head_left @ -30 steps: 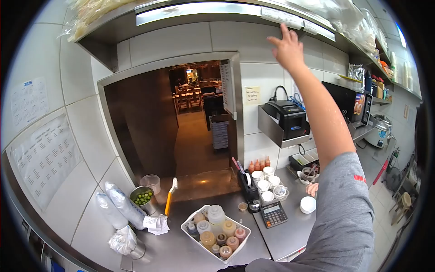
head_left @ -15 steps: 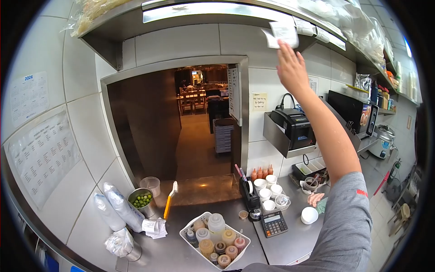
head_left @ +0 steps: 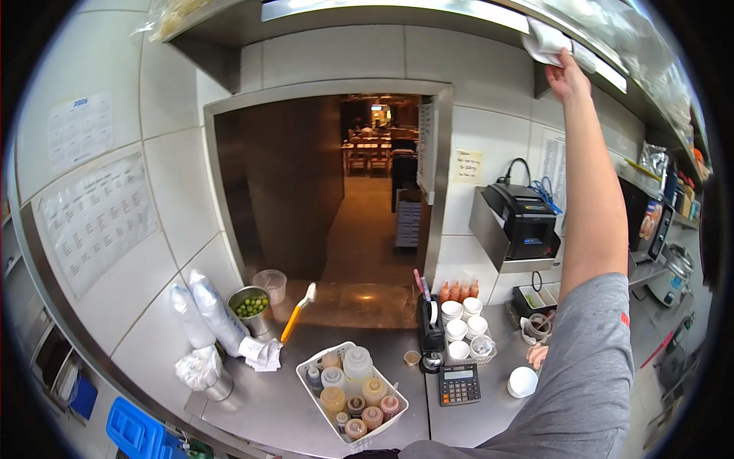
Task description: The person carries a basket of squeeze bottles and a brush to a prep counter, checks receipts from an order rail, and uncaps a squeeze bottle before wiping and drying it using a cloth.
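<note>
My right hand [head_left: 568, 79] is raised at the upper right, at the end of a bare forearm in a grey sleeve. Its fingers are closed on the lower edge of a white paper slip [head_left: 547, 40], which looks like an order ticket. The slip is against the metal ticket rail [head_left: 459, 11] on the shelf's front edge. Beside the hand, another curled paper slip [head_left: 585, 58] hangs from the same rail. My left hand is out of view.
On the steel counter are a white basket [head_left: 304, 366] of squeeze bottles, a calculator [head_left: 459, 385], a white bowl [head_left: 523, 382], stacked white cups [head_left: 456, 329], and a metal pot of green limes [head_left: 251, 307]. A black printer [head_left: 527, 222] sits on a wall bracket.
My view has shifted, so the scene sits further right. The right hand has gone from outstretched fingers at the slips to fingers closed on a slip at the rail.
</note>
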`<move>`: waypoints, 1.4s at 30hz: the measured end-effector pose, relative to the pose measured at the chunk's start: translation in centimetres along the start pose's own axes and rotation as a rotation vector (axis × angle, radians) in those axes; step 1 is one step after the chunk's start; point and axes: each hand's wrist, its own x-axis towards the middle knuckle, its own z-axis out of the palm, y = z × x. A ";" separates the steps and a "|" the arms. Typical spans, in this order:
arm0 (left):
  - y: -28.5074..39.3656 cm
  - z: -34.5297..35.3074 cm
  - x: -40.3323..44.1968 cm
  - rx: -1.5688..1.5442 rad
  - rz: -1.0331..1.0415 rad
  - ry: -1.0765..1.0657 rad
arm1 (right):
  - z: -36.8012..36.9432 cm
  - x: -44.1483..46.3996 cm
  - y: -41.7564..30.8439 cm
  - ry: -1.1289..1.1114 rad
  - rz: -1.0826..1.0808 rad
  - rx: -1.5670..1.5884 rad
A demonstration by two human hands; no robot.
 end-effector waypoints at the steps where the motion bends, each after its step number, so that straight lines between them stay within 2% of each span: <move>1: 0.1 0.3 -0.3 -0.009 -0.022 0.001 | 0.5 0.2 0.4 0.065 -0.017 0.036; 4: 1.4 0.0 -0.9 -0.130 -0.016 0.046 | 1.6 -4.6 1.2 0.124 -0.128 0.117; 5: 1.9 -0.1 -0.7 -0.136 -0.035 0.047 | 1.3 -6.7 2.0 0.006 -0.177 0.096; 6: 2.6 -0.7 -0.4 -0.285 0.014 0.035 | 0.2 -7.8 3.8 -0.157 -0.225 0.072; 7: 3.4 -1.4 0.2 -0.434 0.067 0.027 | -0.5 -10.6 6.0 -0.284 -0.172 0.027; 8: 4.2 -2.0 1.1 -0.580 0.064 -0.039 | -0.9 -16.0 7.4 -0.423 -0.001 -0.059; 9: 5.0 -2.6 2.1 -0.729 0.062 -0.102 | -1.5 -22.2 8.9 -0.518 0.159 -0.310; 10: 5.7 -3.4 3.3 -0.762 0.165 -0.155 | -1.9 -30.1 9.3 -0.558 0.436 -0.242; 11: 6.5 -4.1 4.4 -0.795 0.269 -0.206 | -3.8 -34.7 10.8 -0.833 0.558 -0.351; 12: 8.0 -4.9 5.2 -0.991 0.306 -0.182 | -5.4 -40.9 12.2 -0.923 0.517 -0.491; 13: 9.4 -5.1 5.8 -1.184 0.343 -0.158 | -6.3 -46.5 11.7 -0.925 0.874 -0.358; 14: 10.2 -4.5 6.5 -1.189 0.338 -0.156 | -6.5 -50.6 10.4 -1.031 0.951 -0.454; 15: 10.8 -3.8 7.4 -1.223 0.441 0.010 | -8.1 -54.1 11.2 -1.109 1.011 -0.569; 16: 11.3 -3.4 8.0 -1.248 0.544 0.176 | -9.1 -57.0 11.4 -1.123 0.954 -0.562; 17: 11.7 -3.5 8.3 -1.250 0.543 0.172 | -9.7 -58.9 11.5 -1.135 0.896 -0.555; 18: 12.1 -3.7 8.6 -1.196 0.455 0.291 | -9.9 -59.7 11.3 -1.132 0.898 -0.560; 19: 12.4 -4.0 9.0 -1.139 0.366 0.406 | -10.0 -60.3 11.1 -1.156 0.772 -0.603; 20: 12.7 -4.6 9.1 -1.284 0.308 0.383 | -10.1 -60.8 11.0 -1.176 0.647 -0.646; 21: 12.3 -4.5 9.4 -1.288 0.305 0.373 | -10.4 -61.2 11.0 -1.171 0.654 -0.653; 23: 10.9 -3.8 10.7 -1.454 0.227 0.476 | -11.1 -61.9 11.3 -1.154 0.861 -0.661; 27: 8.9 -3.9 12.0 -1.695 0.075 0.438 | -11.9 -62.5 12.5 -1.124 0.967 -0.688; 29: 7.5 -4.0 12.9 -1.662 0.047 0.449 | -12.2 -62.3 13.6 -1.137 0.738 -0.690; 31: 6.1 -3.8 13.7 -1.326 0.074 0.341 | -10.0 -61.8 12.4 -1.015 0.805 -0.784; 33: 6.5 -4.5 13.7 -1.272 0.059 0.254 | -9.6 -62.8 12.4 -1.166 0.086 -0.965; 34: 6.9 -4.7 13.7 -1.286 0.082 0.140 | -9.3 -63.3 12.1 -1.172 0.096 -0.970; 35: 6.8 -4.7 13.6 -1.299 0.105 0.027 | -9.0 -63.9 11.5 -1.301 0.006 -0.984; 36: 5.9 -3.7 14.1 -1.226 0.073 -0.006 | -8.8 -64.5 11.2 -1.430 -0.086 -0.992; 37: 5.5 -3.3 14.3 -1.233 0.064 -0.011 | -8.9 -65.0 11.1 -1.438 -0.076 -0.993; 39: 5.5 -3.5 14.9 -1.806 -0.060 -0.159 | -9.3 -66.0 11.0 -1.621 -0.272 -1.047; 41: 5.8 -5.2 14.4 -1.814 -0.028 -0.170 | -9.1 -66.3 11.1 -1.617 -0.277 -1.052; 42: 5.8 -6.1 14.2 -1.888 -0.057 -0.254 | -8.6 -66.2 11.0 -1.656 -0.293 -1.046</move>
